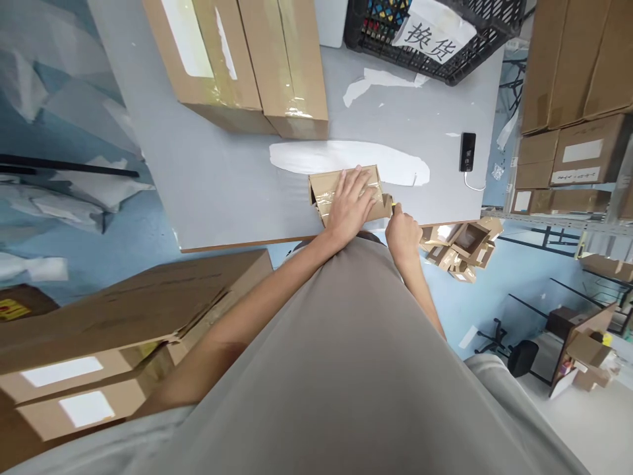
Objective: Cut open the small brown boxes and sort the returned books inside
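Carton near table's front edge

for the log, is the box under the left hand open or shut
Partly open: the box shows a dark gap at its left end; tape crosses its top.

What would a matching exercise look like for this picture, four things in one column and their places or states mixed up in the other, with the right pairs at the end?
Things:
1. Left hand
2. Right hand
3. Phone
4. Crate

Places or states:
A. Bears a white sheet with large characters
B. Closed around a small yellow item
C. Spread over a small taped box
D. Lies on the table, to the right of both hands

Pairs: 1-C, 2-B, 3-D, 4-A
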Tool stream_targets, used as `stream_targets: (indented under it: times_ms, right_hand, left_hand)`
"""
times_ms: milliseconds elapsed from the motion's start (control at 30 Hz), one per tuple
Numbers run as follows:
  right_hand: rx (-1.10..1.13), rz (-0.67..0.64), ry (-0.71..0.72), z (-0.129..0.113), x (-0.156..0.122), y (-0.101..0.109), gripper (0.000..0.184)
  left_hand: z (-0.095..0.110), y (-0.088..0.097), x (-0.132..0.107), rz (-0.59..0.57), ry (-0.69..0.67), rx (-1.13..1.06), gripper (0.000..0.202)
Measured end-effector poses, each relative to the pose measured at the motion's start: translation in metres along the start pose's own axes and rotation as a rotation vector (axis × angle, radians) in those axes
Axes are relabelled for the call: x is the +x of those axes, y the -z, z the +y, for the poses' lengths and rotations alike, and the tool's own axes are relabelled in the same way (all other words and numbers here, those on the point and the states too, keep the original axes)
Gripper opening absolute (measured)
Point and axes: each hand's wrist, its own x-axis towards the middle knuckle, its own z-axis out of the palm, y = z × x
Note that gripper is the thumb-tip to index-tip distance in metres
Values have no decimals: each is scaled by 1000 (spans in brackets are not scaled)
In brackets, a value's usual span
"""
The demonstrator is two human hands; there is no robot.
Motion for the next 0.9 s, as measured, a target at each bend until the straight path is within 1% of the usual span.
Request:
stream_targets:
  times_ms: [100,200,300,400,533,800,900]
  right_hand:
    - [51,27,37,10,-4,4,55]
    - [124,60,123,15,-9,12,57]
    - [171,68,200,15,-4,15,59]
    - [169,41,234,14,6,14,60]
    - [142,14,241,13,13,11,60]
    - [78,-56,182,7,5,9,62]
    - [84,-44,175,6,8,6,63]
  left_hand:
    - [0,3,1,-7,-4,8,39]
    - [-1,5,0,-12,-6,18,41]
    - [-3,4,-1,-14,-3,30,43]
    - [-5,3,-2,-15,-2,41,42]
    - [-6,3,-2,-14,5,58,38]
    - [0,5,-3,-23,34,66,39]
    - [1,4,-4,-13,37,80,42]
